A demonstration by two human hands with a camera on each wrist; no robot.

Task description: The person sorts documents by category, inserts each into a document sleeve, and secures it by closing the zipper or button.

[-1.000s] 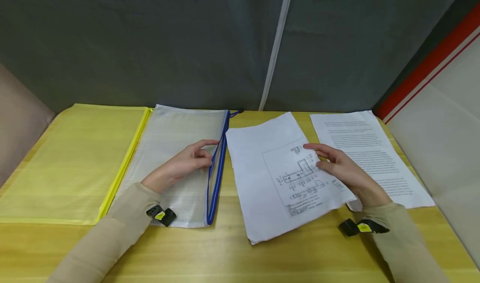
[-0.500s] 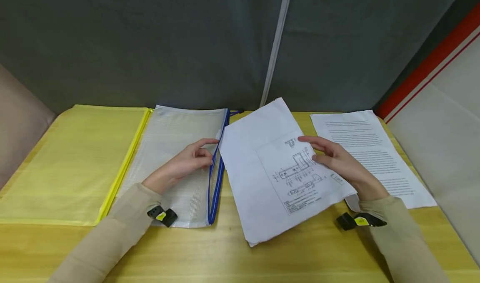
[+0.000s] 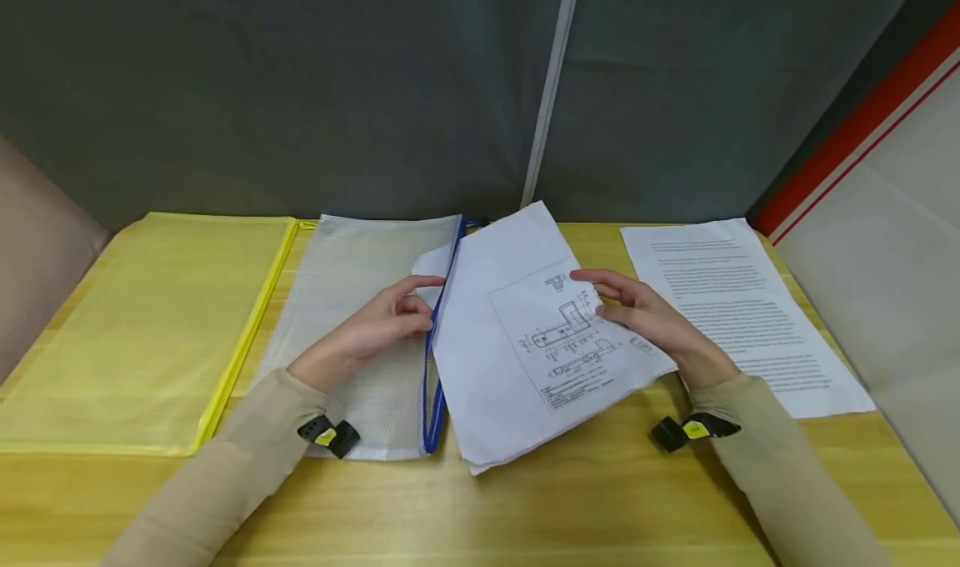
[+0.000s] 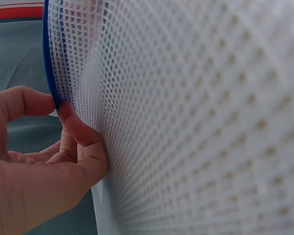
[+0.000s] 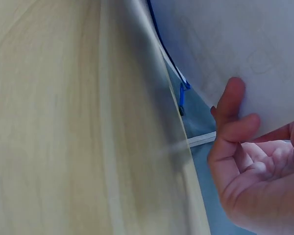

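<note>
Fingers of the left hand (image 3: 378, 321) are pinched on the blue zipper edge (image 4: 50, 63) of the mesh pouch (image 3: 360, 300), its mouth held apart. The drawing sheets (image 3: 517, 342), gripped by the right hand (image 3: 645, 317), are partly entered; further sliding appears required.

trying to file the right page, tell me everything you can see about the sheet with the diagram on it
The diagram sheet is white paper, apparently the top of a thin stack, printed with a framed line drawing and small text lines below it. It lies skewed on the wooden table, its left corner slipped into the open blue-zipped edge of the mesh pouch. The right hand holds its right side, thumb on top, fingers beneath. The left hand pinches the pouch's edge beside it. The print is too small to read.
</note>
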